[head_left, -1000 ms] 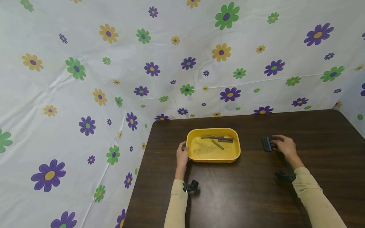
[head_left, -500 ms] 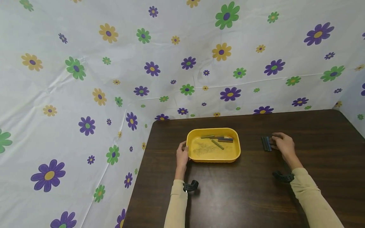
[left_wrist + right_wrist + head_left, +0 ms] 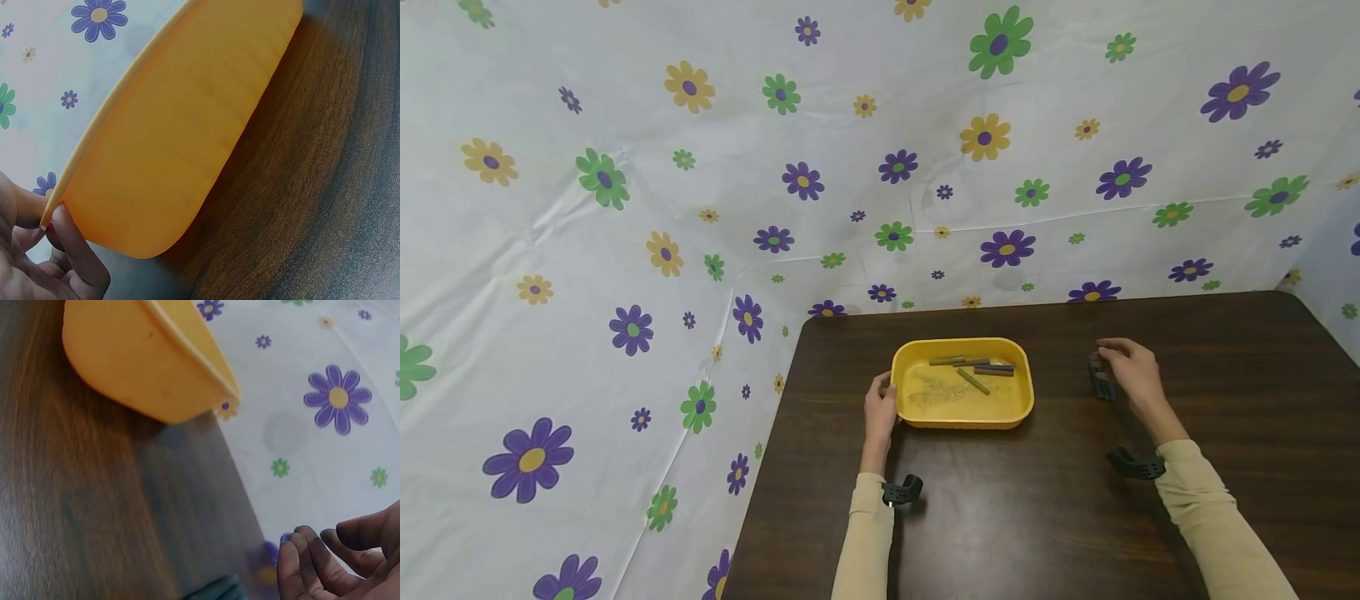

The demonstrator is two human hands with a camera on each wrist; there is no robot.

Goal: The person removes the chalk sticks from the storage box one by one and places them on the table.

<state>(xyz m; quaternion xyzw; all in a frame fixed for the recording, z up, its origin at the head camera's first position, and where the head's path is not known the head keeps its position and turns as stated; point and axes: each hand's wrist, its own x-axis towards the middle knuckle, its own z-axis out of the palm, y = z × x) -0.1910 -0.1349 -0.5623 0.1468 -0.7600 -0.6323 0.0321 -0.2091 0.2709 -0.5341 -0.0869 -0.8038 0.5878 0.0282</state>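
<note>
Right hand (image 3: 1138, 377) is moving toward the far end of dark sticks (image 3: 1103, 387) on the table (image 3: 1000, 508).
Head: it is leaving their right side; they seem still needing work. Left wrist: left hand (image 3: 76, 255) is pinching the yellow tub (image 3: 169, 144). Right wrist: fingers (image 3: 328, 569) are bending loosely, holding nothing visible.

White flower-print sheet (image 3: 850, 150) behind brown wood-grained table (image 3: 1000, 508)

Dark slender sticks (image 3: 1102, 388) lie partly hidden by the bare right hand (image 3: 1135, 375); yellow plastic tray (image 3: 125, 356) runs off right wrist view's top.
</note>
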